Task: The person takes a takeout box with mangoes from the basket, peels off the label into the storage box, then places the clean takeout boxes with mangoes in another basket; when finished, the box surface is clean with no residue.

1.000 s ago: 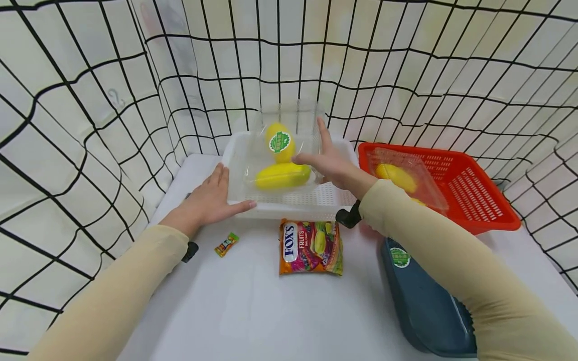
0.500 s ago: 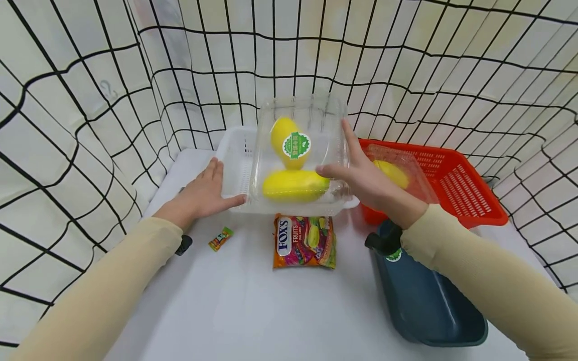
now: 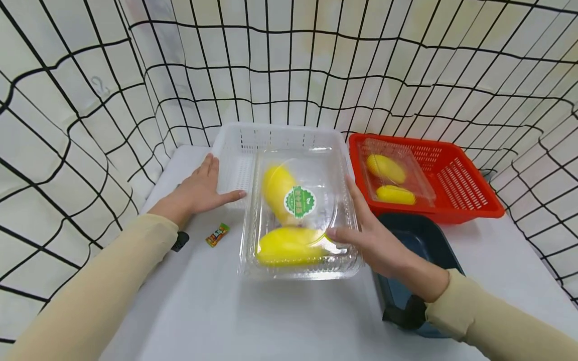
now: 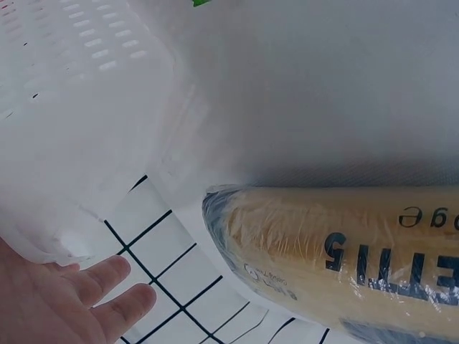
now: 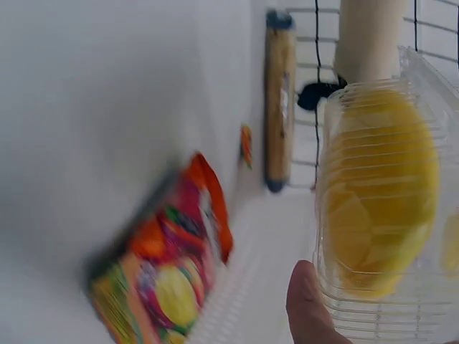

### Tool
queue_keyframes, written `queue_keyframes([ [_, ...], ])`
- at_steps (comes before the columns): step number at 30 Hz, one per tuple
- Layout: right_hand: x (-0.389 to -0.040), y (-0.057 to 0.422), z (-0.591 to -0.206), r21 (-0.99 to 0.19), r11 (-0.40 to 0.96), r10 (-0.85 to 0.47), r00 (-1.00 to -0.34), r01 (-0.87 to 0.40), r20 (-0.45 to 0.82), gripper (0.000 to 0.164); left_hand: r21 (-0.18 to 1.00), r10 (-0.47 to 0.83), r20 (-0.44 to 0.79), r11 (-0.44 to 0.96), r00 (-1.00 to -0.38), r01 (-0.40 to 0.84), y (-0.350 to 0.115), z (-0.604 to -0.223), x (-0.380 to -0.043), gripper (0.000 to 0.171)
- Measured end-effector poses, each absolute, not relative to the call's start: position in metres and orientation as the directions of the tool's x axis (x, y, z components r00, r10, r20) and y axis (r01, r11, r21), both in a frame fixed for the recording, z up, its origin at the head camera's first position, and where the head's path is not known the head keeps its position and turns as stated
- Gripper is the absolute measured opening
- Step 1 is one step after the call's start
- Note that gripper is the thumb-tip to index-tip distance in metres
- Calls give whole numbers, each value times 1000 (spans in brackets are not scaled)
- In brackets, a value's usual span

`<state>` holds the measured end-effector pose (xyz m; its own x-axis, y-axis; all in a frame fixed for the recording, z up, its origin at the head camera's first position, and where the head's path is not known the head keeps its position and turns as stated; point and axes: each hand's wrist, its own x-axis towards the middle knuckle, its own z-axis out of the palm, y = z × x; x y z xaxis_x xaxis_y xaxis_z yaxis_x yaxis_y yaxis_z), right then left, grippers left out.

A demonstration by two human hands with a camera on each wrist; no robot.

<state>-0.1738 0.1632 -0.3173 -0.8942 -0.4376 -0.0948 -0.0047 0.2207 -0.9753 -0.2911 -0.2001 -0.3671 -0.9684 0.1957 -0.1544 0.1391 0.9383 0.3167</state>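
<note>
My right hand [image 3: 381, 245] grips the right side of a clear plastic clamshell box [image 3: 316, 163], thumb on top of its lid. Inside lie two yellow mangoes [image 3: 289, 245], and a round green-and-white sticker [image 3: 300, 202] marks the lid. The box is held tilted over the front of a white plastic basket [image 3: 235, 131], overlapping the basket's near side. With fingers and thumb extended, my left hand [image 3: 191, 193] rests at the basket's left side. Close to that hand, the left wrist view has a spaghetti pack [image 4: 344, 251], hidden behind the arm in the head view.
To the right, a red basket [image 3: 469, 188] holds another clamshell [image 3: 420, 175] with yellow fruit. A dark blue bin [image 3: 424, 233] stands in front of it, partly behind my right wrist. A small wrapped candy [image 3: 218, 234] and a fruit candy bag [image 5: 172, 265] lie on the white table. Black wire mesh [image 3: 289, 70] surrounds everything.
My right hand has brought the clamshell up out of the white basket and toward me, now covering the candy bag in the head view. My left hand stays at the basket.
</note>
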Motion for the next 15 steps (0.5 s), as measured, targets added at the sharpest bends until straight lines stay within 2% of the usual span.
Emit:
queue_keyframes([
  [15, -106, 170, -371, -980, 151, -486, -854, 129, -187, 106, 320, 218, -155, 934, -964, 160, -202, -366, -293, 126],
])
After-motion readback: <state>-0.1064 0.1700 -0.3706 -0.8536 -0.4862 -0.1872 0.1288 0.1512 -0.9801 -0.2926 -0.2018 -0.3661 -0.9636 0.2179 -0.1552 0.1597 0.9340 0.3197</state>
